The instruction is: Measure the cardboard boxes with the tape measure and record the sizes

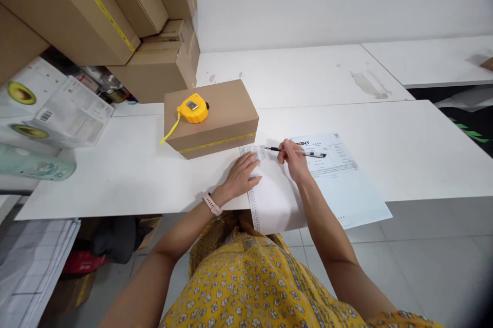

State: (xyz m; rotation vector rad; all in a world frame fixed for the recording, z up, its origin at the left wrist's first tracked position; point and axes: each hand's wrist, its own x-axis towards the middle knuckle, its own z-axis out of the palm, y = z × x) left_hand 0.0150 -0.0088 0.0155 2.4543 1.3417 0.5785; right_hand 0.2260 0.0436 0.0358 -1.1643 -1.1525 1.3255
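The white paper sheet with small columns of marks overhangs the white, flat counter's near edge, so it could skew if the left hand, fingers slightly spread, eases its pressure. Over the sheet's upper part, the slim black-and-clear pen, pinched in the right hand's fingers, points left, long axis nearly crosswise.

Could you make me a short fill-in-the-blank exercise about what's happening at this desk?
1. The right hand holds a ____.
2. The left hand rests on a white sheet of ____.
3. The yellow tape measure lies on a cardboard ____.
4. The pale pink band circles the ____ wrist.

Missing words: pen; paper; box; left.
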